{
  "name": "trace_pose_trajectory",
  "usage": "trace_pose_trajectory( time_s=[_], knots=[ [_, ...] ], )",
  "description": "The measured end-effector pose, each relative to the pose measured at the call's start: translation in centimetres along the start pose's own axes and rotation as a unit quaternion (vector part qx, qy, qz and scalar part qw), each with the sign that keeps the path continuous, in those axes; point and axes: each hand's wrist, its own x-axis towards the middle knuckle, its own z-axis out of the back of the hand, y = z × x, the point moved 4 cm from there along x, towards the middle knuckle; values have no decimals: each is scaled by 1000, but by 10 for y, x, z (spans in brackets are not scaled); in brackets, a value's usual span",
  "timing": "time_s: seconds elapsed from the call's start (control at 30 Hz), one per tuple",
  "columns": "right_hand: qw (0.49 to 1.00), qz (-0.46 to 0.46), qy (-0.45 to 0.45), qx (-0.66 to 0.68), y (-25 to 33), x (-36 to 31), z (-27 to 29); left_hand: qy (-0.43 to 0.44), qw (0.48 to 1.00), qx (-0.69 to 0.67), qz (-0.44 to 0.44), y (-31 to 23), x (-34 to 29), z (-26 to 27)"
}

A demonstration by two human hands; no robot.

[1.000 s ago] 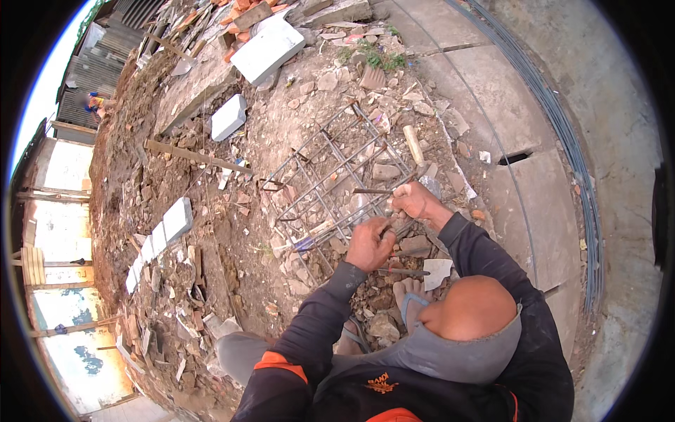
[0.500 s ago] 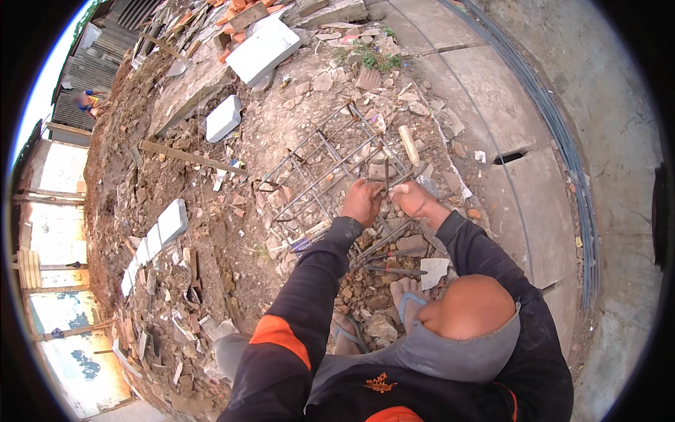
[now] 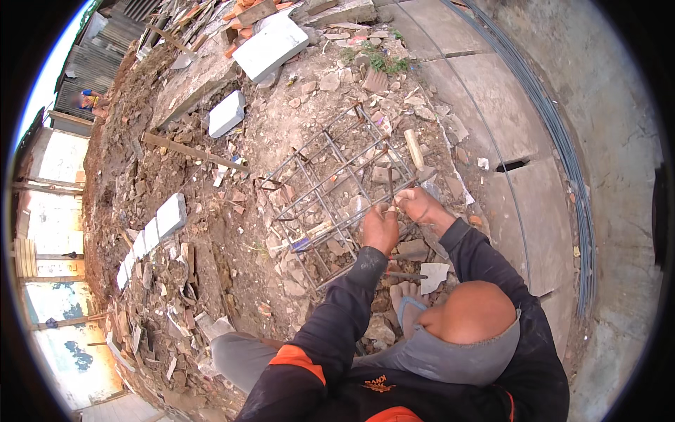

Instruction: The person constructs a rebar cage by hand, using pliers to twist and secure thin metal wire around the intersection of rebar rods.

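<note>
A steel rebar cage (image 3: 342,165) of long bars and square ties lies on the rubble in front of me. Both of my hands meet at its near right side, beside a bar that sticks up between them. My left hand (image 3: 380,228) is closed, its fingertips pinched together. Close beside it, my right hand (image 3: 420,207) is pinched too, thumb and fingers pressed together. Whatever sits between the fingertips is too small or hidden to name. A tool with a thin reddish handle (image 3: 406,275) lies partly under my left sleeve, near my foot (image 3: 406,301).
White blocks (image 3: 270,46) lie among broken bricks and soil on the left. A short wooden stick (image 3: 414,149) rests beyond my right hand. Concrete slabs (image 3: 485,91) with a gap run along the right, beside a bundle of long rods (image 3: 562,133) and a wall. Another person (image 3: 91,102) is far left.
My left hand has come down and slightly right, with its forearm swung right, uncovering the cage's near left corner and hiding one foot. My right hand has shifted slightly; both remain pinched.
</note>
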Motion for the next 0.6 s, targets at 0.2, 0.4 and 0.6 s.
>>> trace_pose_trajectory(
  time_s=[0.2,0.4,0.6],
  knots=[
    [996,-20,53,62,13,-6,-5,73,907,-371,187,30,18,-15],
    [995,21,73,68,14,-10,-1,51,893,-378,240,39,35,-14],
    [997,11,-41,62,-5,-5,5,31,912,-326,245,34,36,-16]
  ],
)
